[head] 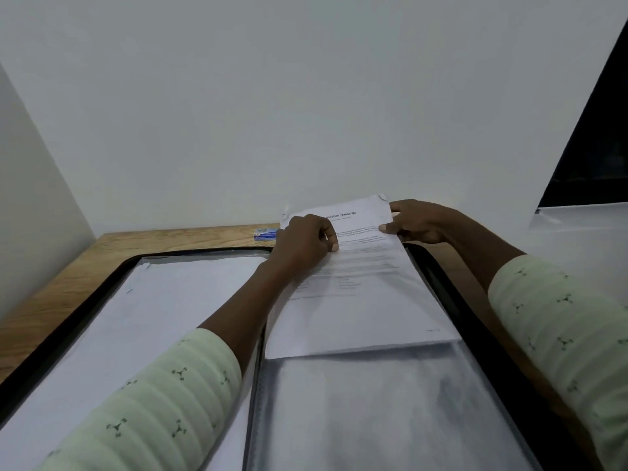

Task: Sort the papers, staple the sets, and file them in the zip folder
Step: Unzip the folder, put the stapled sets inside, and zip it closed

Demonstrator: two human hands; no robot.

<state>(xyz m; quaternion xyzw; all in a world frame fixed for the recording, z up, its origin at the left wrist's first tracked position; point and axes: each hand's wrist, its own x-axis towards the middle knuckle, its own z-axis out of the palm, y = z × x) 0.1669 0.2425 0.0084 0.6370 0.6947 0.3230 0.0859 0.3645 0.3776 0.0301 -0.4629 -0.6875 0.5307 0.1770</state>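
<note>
A black-edged zip folder [452, 287] lies open across the desk, with clear plastic sleeves on both halves. A printed paper set [360, 300] headed "Transcript" lies over the right half, its lower edge at the mouth of a clear sleeve [373, 402]. My left hand [302, 246] pinches the set near its top left. Along the top right edge, my right hand [413, 220] grips the set with the thumb on top. The left half holds white sheets [153, 321] inside a sleeve.
A small blue box [265, 234] sits on the wooden desk [68, 287] behind the folder, by the white wall. A white surface [584, 226] and a dark panel [598, 147] are at the right.
</note>
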